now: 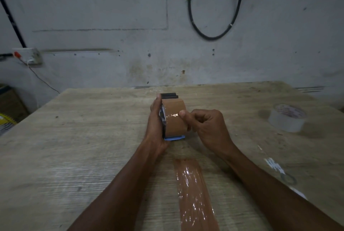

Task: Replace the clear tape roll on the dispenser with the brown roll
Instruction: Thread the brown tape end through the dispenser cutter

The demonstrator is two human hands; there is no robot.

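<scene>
A brown tape roll (175, 117) sits in the tape dispenser (169, 96), whose black front and blue rear edge show, near the middle of the wooden table (93, 137). My left hand (156, 124) grips the dispenser from its left side. My right hand (206, 126) is curled against the roll's right side, its thumb pressed on the shiny tape surface. The clear tape roll (287, 118) lies flat on the table at the far right, apart from both hands.
A long strip of brown tape (195, 193) is stuck to the table between my forearms, running toward the near edge. A grey wall stands just behind the table, with a black cable loop (214, 35) hanging on it. A white socket box (28, 55) is mounted at left.
</scene>
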